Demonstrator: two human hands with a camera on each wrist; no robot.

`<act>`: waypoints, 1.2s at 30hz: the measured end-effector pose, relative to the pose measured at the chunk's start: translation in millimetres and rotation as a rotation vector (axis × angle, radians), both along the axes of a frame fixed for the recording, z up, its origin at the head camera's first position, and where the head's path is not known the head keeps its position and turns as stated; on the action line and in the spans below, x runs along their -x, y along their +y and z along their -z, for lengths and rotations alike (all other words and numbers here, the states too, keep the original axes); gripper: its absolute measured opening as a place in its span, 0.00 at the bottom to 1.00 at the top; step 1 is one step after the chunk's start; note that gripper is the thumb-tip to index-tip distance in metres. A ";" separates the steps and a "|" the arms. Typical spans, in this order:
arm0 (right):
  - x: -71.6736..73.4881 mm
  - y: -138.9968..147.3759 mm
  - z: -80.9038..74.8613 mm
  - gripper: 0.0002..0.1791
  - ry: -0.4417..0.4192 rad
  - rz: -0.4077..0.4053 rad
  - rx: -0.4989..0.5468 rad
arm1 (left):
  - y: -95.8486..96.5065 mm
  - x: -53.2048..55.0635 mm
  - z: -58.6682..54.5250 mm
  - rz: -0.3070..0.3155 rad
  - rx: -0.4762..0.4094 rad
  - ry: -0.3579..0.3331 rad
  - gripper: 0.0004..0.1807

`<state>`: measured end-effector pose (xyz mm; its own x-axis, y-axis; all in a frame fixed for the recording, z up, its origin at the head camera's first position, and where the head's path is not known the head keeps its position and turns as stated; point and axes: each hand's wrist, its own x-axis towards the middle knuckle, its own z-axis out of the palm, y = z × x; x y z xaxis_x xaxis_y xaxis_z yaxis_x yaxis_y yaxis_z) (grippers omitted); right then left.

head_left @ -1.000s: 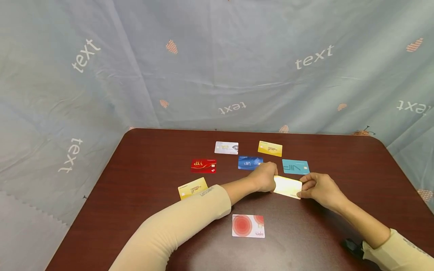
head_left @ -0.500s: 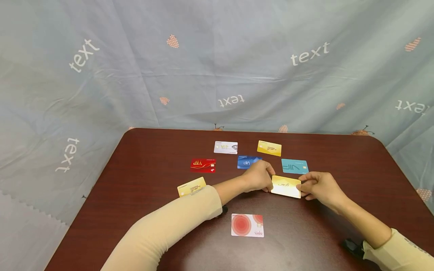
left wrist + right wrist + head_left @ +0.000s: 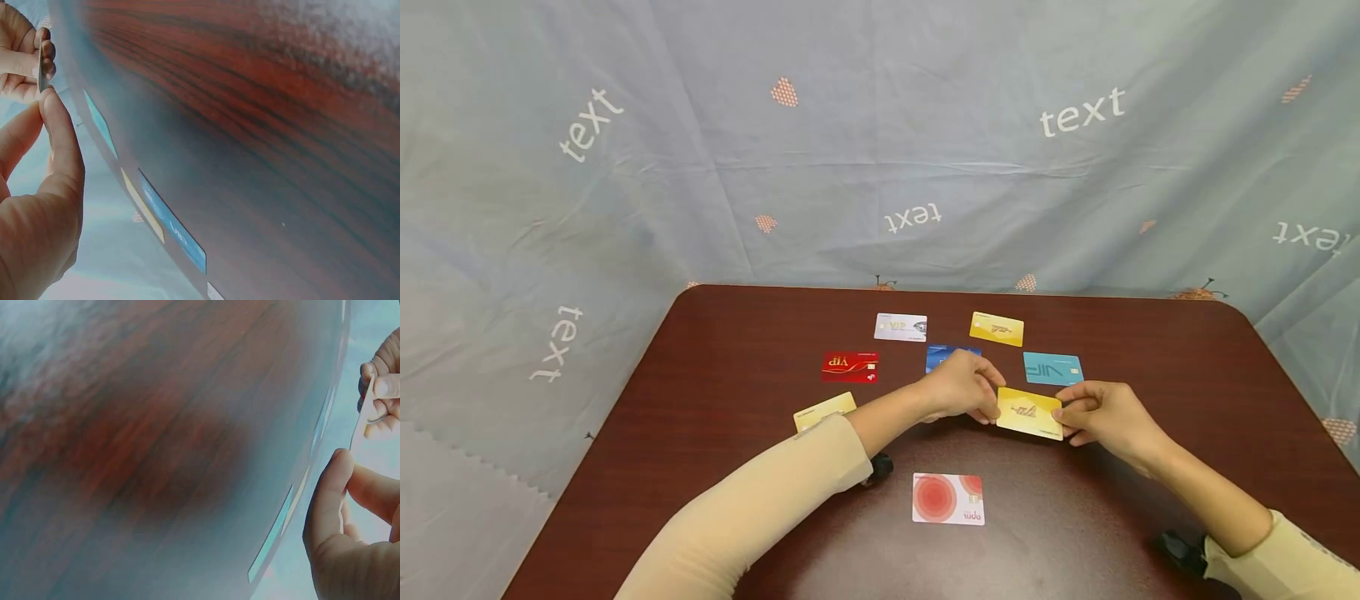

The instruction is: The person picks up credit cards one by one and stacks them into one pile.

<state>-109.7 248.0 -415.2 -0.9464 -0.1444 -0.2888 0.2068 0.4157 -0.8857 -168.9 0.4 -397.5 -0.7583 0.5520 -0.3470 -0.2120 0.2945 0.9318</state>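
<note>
Between my two hands, off the tabletop, a yellow card (image 3: 1028, 413) with a brownish printed emblem is held up. My left hand (image 3: 961, 385) pinches its left end between thumb and fingers. At its right end, my right hand (image 3: 1108, 417) pinches it with the thumb on the near face. The left wrist view gives the card (image 3: 42, 65) nearly edge-on, and so does the right wrist view, where the card (image 3: 362, 415) is a thin pale strip. Beyond the left hand lies a blue card (image 3: 942, 357), partly covered by it. A teal VIP card (image 3: 1052, 368) lies behind the right hand.
On the dark red-brown table (image 3: 737, 333) lie a silver card (image 3: 901, 327), a second yellow card (image 3: 997, 328), a red card (image 3: 850, 367) and a white card with red circles (image 3: 947, 499). Another yellow card (image 3: 823, 410) is partly under the left sleeve. A printed curtain (image 3: 850, 150) hangs behind.
The held card has tilted, so its white glare is gone and the yellow print shows. Both hands have drifted slightly left with it, and the left forearm has shifted left.
</note>
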 end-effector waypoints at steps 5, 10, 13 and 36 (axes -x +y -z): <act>-1.8 -4.3 -4.1 0.21 -0.013 -0.002 0.012 | -5.8 -3.4 -4.0 -0.013 -0.026 -0.023 0.20; -3.9 -9.1 -6.4 0.21 -0.018 -0.010 0.019 | -10.6 -8.4 -6.3 -0.041 -0.036 -0.032 0.19; -5.2 -11.5 -8.0 0.21 -0.020 -0.018 0.020 | -13.3 -11.7 -8.5 -0.058 -0.035 -0.019 0.19; -14.0 -30.7 -19.5 0.23 -0.013 -0.047 0.125 | -41.7 -34.9 -17.1 -0.146 -0.076 -0.032 0.17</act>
